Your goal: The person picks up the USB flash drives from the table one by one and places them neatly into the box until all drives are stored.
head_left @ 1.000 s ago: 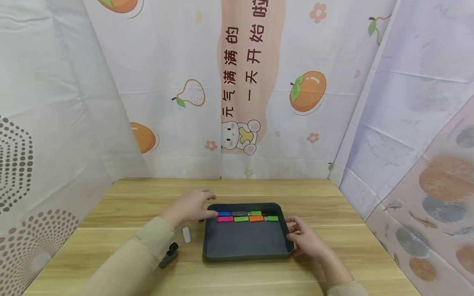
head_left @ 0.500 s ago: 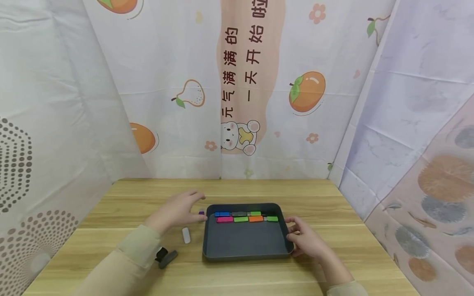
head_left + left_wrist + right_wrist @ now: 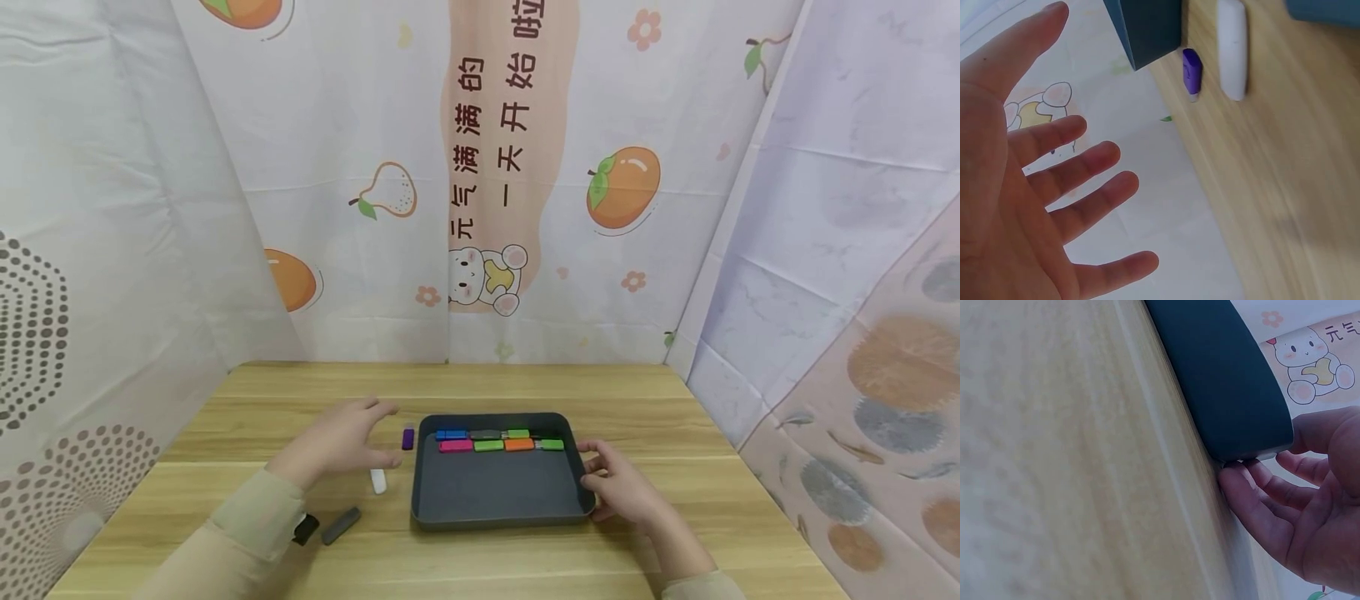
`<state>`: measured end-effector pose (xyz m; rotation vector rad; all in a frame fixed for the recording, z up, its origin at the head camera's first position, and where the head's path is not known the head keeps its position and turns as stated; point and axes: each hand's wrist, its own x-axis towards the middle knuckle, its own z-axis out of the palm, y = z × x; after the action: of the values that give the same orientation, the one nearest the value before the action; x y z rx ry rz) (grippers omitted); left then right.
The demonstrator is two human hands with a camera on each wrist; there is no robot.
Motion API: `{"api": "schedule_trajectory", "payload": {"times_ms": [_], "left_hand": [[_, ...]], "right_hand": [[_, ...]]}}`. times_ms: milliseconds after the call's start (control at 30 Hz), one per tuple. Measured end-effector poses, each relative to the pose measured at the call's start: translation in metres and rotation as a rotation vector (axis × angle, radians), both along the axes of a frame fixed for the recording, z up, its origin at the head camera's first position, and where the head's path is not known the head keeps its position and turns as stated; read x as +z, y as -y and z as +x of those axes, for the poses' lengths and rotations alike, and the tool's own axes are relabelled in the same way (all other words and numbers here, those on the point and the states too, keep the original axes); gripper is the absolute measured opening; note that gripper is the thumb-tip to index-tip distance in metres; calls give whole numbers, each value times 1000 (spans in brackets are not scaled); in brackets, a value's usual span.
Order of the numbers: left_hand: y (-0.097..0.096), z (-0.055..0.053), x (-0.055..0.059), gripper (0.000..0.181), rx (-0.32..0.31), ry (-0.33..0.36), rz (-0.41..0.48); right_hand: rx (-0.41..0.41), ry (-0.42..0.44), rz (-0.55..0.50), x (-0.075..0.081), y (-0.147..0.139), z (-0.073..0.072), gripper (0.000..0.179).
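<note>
My left hand (image 3: 333, 442) hovers left of the dark tray (image 3: 502, 522), fingers spread and holding nothing. Just beneath its thumb in the head view lies a white USB stick (image 3: 378, 482), partly covered. A purple USB stick (image 3: 408, 438) sits between that hand and the tray; the left wrist view shows both the purple stick (image 3: 1192, 72) and the white stick (image 3: 1232, 50) on the wood. My right hand (image 3: 615, 482) holds the tray's right wall, its fingers against the outside in the right wrist view. Inside, a blue stick (image 3: 452, 434) and a pink one (image 3: 456, 446) begin two rows.
Also in those rows are a grey stick (image 3: 485, 434), an orange stick (image 3: 519, 444) and several green ones. Another grey stick (image 3: 341, 526) lies on the wooden table (image 3: 480, 567), near the left sleeve. A printed curtain (image 3: 337, 333) hangs behind the table.
My left hand has drawn back leftward from the blue stick at the tray's left end, uncovering the purple stick and partly covering the white one. My right hand stays at the tray.
</note>
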<state>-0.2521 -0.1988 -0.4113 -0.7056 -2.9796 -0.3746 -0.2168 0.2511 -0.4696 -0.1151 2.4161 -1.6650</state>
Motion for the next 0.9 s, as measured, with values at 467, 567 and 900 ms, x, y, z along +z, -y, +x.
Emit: {"api": "schedule_trajectory", "payload": {"times_ms": [467, 567, 900], "left_hand": [[15, 18, -12, 87, 28, 111, -2], [18, 21, -14, 83, 31, 139, 15], [26, 28, -23, 68, -11, 217, 11]], "right_hand": [[7, -1, -7, 0, -1, -1, 48], [3, 0, -6, 0, -1, -1, 48], [3, 5, 3, -2, -1, -1, 48]]}}
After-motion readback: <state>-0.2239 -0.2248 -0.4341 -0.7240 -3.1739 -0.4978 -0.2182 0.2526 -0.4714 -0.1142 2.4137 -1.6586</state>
